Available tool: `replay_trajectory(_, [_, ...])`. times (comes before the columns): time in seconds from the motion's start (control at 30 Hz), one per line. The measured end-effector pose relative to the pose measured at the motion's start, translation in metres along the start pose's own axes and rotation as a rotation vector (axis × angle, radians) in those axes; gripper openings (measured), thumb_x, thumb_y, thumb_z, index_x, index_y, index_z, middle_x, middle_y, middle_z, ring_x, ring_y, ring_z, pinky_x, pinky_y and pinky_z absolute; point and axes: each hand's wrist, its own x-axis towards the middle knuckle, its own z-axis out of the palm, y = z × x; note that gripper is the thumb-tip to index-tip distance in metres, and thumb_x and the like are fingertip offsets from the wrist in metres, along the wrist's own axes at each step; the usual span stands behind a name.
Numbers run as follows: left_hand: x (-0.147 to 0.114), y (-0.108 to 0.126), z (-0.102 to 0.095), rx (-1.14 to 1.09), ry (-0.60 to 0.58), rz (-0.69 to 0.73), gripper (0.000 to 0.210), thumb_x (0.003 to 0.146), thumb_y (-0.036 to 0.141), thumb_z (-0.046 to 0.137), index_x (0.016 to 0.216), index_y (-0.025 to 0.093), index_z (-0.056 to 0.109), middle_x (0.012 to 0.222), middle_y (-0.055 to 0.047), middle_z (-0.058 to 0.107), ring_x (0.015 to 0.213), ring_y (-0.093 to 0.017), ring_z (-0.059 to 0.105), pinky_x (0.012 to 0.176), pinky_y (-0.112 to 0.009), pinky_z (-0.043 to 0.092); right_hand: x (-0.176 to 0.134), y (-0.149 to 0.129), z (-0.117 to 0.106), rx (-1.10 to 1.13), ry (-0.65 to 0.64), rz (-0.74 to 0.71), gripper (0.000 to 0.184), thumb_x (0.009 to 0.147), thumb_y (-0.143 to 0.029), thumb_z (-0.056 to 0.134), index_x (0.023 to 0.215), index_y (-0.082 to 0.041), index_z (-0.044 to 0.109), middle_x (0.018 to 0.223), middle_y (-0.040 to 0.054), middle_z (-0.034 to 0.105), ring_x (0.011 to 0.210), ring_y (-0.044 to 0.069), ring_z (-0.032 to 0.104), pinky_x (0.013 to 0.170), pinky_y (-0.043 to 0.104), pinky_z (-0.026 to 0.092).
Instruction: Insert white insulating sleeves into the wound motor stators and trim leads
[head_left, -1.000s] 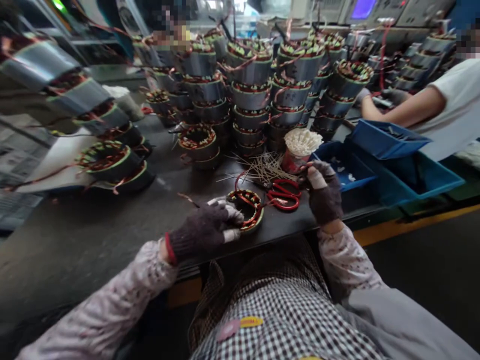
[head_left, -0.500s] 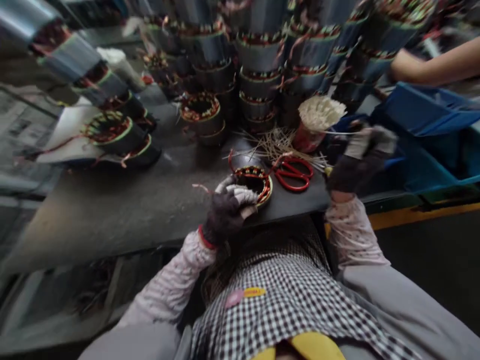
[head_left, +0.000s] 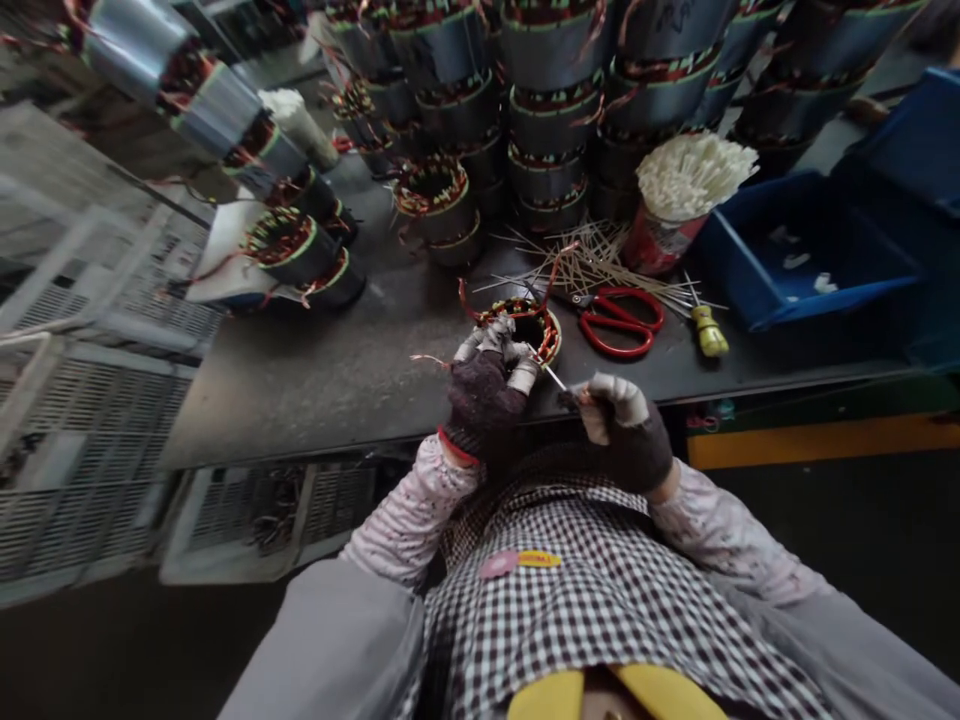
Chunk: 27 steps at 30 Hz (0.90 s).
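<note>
A short ring-shaped motor stator [head_left: 556,342] with copper windings and a pale green rim lies at the table's front edge. My left hand [head_left: 491,385], in a dark glove with wrapped fingertips, is closed on its near left side. Between the fingertips of my right hand [head_left: 628,432] is a thin white stick [head_left: 555,377], whose far end meets the stator's near right rim. Whether that tip sits inside a slot I cannot tell. Red-handled scissors [head_left: 621,323] lie right of the stator, and a yellow-handled screwdriver [head_left: 709,332] lies farther right.
Stacked stators [head_left: 551,165] line the table's back, with a leaning stack [head_left: 217,110] at left. A red cup [head_left: 658,240] full of white sticks stands behind loose thin sticks [head_left: 581,262]. Blue bins [head_left: 817,240] are at right; grey crates [head_left: 97,420] stand at lower left.
My right hand has come from beside the cup and blue bin, inward and down to the stator, bringing the white stick. My left hand stays on the stator. The co-worker's forearm has left view.
</note>
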Motion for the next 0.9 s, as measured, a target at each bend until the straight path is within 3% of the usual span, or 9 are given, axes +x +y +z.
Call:
replay_trajectory(0.1, [0.000, 0.002, 0.010, -0.248, 0.020, -0.142, 0.033, 0.095, 0.034, 0.075, 0.125, 0.021, 0.073, 0.118, -0.010, 0.083, 0.113, -0.026, 0.079, 0.111, -0.048, 0.063, 0.024, -0.009, 0.003, 0.119, 0.006, -0.003, 0.016, 0.100, -0.035, 0.063, 0.113, -0.030, 0.071, 0.106, 0.0050, 0.083, 0.097, 0.023, 0.080, 0.092, 0.041, 0.067])
replay_trajectory(0.17, [-0.001, 0.002, 0.014, -0.388, 0.038, -0.191, 0.028, 0.095, 0.033, 0.074, 0.121, 0.022, 0.073, 0.112, -0.008, 0.084, 0.101, -0.021, 0.081, 0.099, -0.042, 0.067, 0.036, -0.017, 0.002, 0.281, -0.017, 0.063, 0.016, 0.096, -0.038, 0.072, 0.110, -0.028, 0.073, 0.101, 0.0032, 0.083, 0.091, 0.022, 0.080, 0.085, 0.039, 0.068])
replay_trajectory(0.27, [-0.002, 0.003, 0.012, -0.339, 0.070, -0.076, 0.008, 0.092, 0.029, 0.078, 0.096, 0.023, 0.077, 0.098, -0.003, 0.084, 0.098, -0.020, 0.080, 0.110, -0.047, 0.062, 0.049, -0.026, -0.003, 0.443, -0.062, 0.159, 0.020, 0.091, -0.042, 0.080, 0.100, -0.025, 0.073, 0.086, -0.0005, 0.079, 0.074, 0.018, 0.075, 0.069, 0.033, 0.065])
replay_trajectory(0.37, [-0.002, 0.004, 0.007, -0.271, 0.075, 0.036, 0.005, 0.092, 0.027, 0.080, 0.088, 0.024, 0.078, 0.094, -0.001, 0.083, 0.098, -0.020, 0.078, 0.119, -0.052, 0.055, 0.061, -0.032, -0.009, 0.319, -0.131, 0.073, 0.015, 0.093, -0.038, 0.079, 0.095, -0.023, 0.077, 0.088, 0.0014, 0.080, 0.076, 0.018, 0.075, 0.074, 0.034, 0.064])
replay_trajectory(0.47, [-0.001, 0.004, 0.004, -0.249, 0.043, 0.016, 0.005, 0.091, 0.029, 0.081, 0.090, 0.024, 0.079, 0.096, -0.001, 0.084, 0.098, -0.020, 0.078, 0.113, -0.050, 0.059, 0.071, -0.034, -0.010, 0.099, -0.160, -0.031, 0.011, 0.094, -0.032, 0.075, 0.099, -0.023, 0.080, 0.097, 0.0051, 0.083, 0.088, 0.022, 0.078, 0.086, 0.038, 0.064])
replay_trajectory(0.57, [0.000, 0.005, 0.003, -0.221, 0.026, 0.001, 0.005, 0.092, 0.030, 0.081, 0.093, 0.025, 0.081, 0.099, -0.001, 0.085, 0.100, -0.021, 0.078, 0.113, -0.049, 0.058, 0.077, -0.034, -0.007, -0.055, -0.203, -0.027, 0.010, 0.094, -0.027, 0.072, 0.099, -0.024, 0.080, 0.096, 0.0053, 0.084, 0.090, 0.023, 0.078, 0.088, 0.039, 0.063])
replay_trajectory(0.77, [0.002, 0.008, -0.001, -0.232, 0.023, 0.053, 0.005, 0.090, 0.027, 0.083, 0.094, 0.026, 0.082, 0.096, 0.000, 0.085, 0.098, -0.022, 0.079, 0.119, -0.055, 0.053, 0.069, -0.036, -0.008, 0.005, -0.104, -0.063, 0.012, 0.098, -0.034, 0.071, 0.100, -0.024, 0.078, 0.095, 0.0046, 0.083, 0.084, 0.022, 0.077, 0.081, 0.038, 0.064])
replay_trajectory(0.9, [0.002, 0.009, -0.001, -0.242, 0.047, 0.075, 0.003, 0.092, 0.026, 0.080, 0.094, 0.026, 0.082, 0.097, -0.001, 0.085, 0.097, -0.022, 0.078, 0.120, -0.055, 0.053, 0.067, -0.034, -0.007, -0.054, -0.132, -0.078, 0.010, 0.096, -0.029, 0.072, 0.098, -0.023, 0.079, 0.094, 0.0054, 0.083, 0.085, 0.023, 0.077, 0.082, 0.038, 0.063])
